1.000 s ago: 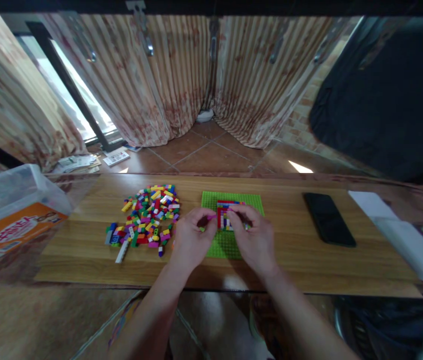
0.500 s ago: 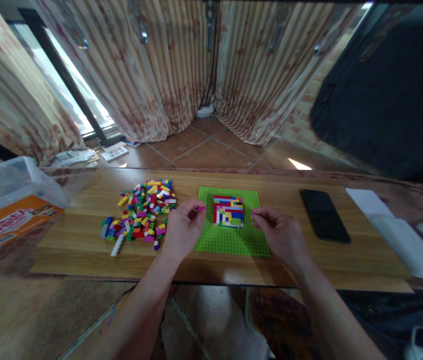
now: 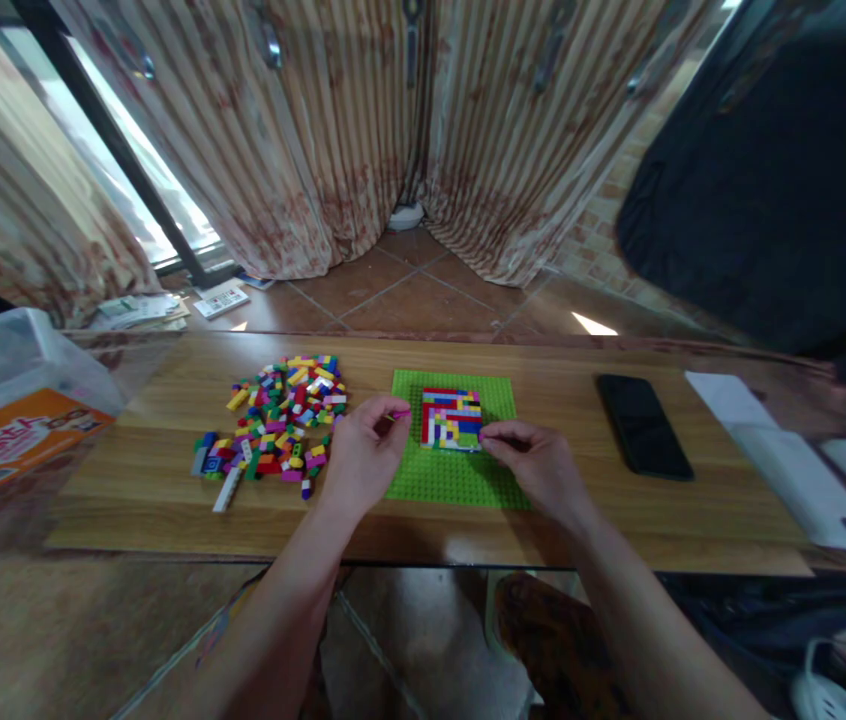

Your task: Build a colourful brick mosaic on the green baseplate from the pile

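A green baseplate [image 3: 460, 484] lies on the wooden table, bearing a square block of many-coloured building bricks [image 3: 451, 418]. Over the plate's left edge, my left hand [image 3: 365, 445] is closed in a pinch on a small magenta brick [image 3: 400, 413]. At the right side of the built block, my right hand [image 3: 539, 468] pinches a small purple-pink brick [image 3: 484, 435], its fingertips at the block's edge. Whether that brick touches the block, I cannot tell. Left of my left hand spreads a pile of loose bricks [image 3: 284, 425] in mixed colours.
A black phone [image 3: 643, 427] lies right of the plate. Farther right are white flat objects [image 3: 805, 485]. A clear plastic box with an orange label [image 3: 29, 440] stands at the table's left end. Striped curtains [image 3: 333, 140] hang beyond the table.
My right hand has moved left from the baseplate's right edge to the side of the built block. My left hand keeps its pinch on the magenta brick. The view has shifted slightly.
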`<state>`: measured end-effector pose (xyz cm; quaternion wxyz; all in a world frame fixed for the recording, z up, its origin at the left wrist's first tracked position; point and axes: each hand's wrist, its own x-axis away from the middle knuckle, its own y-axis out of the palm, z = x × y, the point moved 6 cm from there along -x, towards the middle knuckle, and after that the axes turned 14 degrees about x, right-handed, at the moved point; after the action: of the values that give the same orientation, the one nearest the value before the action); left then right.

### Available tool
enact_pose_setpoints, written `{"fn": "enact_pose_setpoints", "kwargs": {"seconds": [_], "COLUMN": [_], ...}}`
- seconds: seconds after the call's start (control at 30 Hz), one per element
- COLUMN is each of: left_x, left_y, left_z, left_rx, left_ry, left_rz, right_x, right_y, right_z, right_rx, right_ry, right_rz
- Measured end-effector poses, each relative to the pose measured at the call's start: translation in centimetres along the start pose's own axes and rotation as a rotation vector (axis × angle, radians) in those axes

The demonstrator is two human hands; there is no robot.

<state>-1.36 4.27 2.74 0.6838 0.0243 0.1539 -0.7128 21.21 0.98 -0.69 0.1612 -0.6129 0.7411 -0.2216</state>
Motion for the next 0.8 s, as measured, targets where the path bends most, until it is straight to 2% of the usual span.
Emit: {"fn": "enact_pose_setpoints", "kwargs": {"seconds": [0.27, 0.6, 0.8], "left_x": [0.1, 0.9, 1.1], "left_y": [0.0, 1.9, 2.0], "left_z": [0.0, -1.5, -1.2], "left_rx": [-0.043, -0.186, -0.267], "left_ry": [-0.01, -0.102, -0.079], "left_rz": [-0.01, -0.165, -0.149], "right_x": [-0.5, -0.9, -0.9], "right_y": [0.4, 0.4, 0.6], "right_z": [0.7, 1.0, 0.8], "right_rx": [-0.132, -0.144, -0.158], "right_ry": [0.104, 0.19, 0.223], "right_rz": [0.024, -0.032, -0.064]}}
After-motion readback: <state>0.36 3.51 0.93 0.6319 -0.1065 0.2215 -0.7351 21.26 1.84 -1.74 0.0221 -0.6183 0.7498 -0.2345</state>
